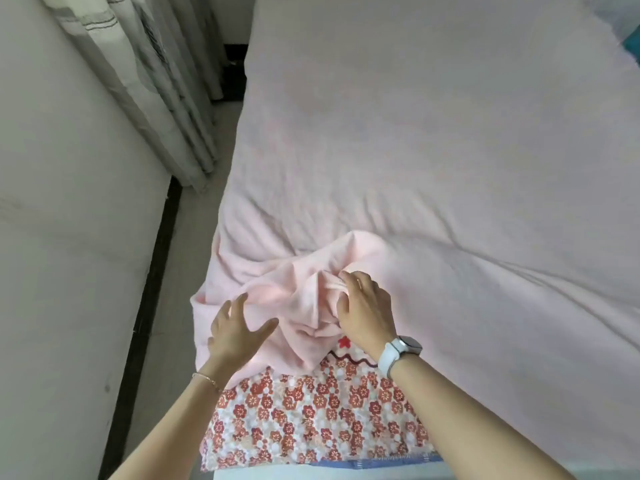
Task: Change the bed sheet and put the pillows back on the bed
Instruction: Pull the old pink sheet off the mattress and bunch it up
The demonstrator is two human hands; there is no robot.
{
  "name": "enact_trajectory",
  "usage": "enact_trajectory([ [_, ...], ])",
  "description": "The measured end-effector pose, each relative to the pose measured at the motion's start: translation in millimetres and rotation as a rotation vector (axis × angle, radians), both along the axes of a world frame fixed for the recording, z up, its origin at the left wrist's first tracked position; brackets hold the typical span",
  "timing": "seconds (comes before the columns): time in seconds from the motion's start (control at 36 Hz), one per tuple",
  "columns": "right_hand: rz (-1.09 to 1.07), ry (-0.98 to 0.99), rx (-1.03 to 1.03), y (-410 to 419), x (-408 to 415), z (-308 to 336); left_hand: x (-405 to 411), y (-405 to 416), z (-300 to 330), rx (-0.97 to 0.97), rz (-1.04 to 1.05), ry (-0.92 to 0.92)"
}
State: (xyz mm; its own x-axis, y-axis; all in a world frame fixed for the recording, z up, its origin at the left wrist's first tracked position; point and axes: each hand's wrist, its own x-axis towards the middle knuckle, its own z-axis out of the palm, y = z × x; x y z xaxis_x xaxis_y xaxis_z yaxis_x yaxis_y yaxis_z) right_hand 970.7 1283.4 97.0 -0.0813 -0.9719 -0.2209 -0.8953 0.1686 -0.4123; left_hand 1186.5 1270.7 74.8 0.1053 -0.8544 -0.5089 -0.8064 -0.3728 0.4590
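I see my right hand (363, 310) gripping the bunched pink sheet (415, 140) at the near corner of the bed, my left hand (239, 332) spread open, fingers on the sheet beside it.

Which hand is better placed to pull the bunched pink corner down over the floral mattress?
Right hand, probably: its fingers already pinch the bunched pink sheet. The left hand is open at the fold's edge.
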Motion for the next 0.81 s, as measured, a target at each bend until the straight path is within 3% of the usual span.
enact_trajectory([
  [0.06,0.082,-0.049,-0.109,-6,30,-6,23,5,-18,0.037,0.217,-0.034],
  [0.14,0.268,-0.066,-0.178,-15,73,-22,54,6,-44,0.255,0.569,0.001],
  [0.25,0.331,-0.205,-0.029,-18,124,-42,83,10,-76,0.409,0.967,0.549],
  [0.31,0.272,-0.282,0.031,-17,146,-49,92,8,-89,0.304,0.976,0.613],
  [0.42,0.056,-0.420,0.088,-19,191,-59,105,-1,-88,-0.025,0.686,0.521],
  [0.5,-0.229,-0.638,0.179,-39,229,-57,131,-8,-70,-0.253,0.395,0.622],
  [0.58,-0.525,-0.860,0.417,-73,268,-51,173,-19,-47,-0.352,0.086,0.689],
  [0.67,-0.603,-0.942,0.466,-99,301,-46,219,-34,-36,-0.379,-0.186,0.634],
  [0.81,-0.646,-0.683,0.182,-126,323,-20,257,-65,0,-0.258,-0.342,0.709],
])
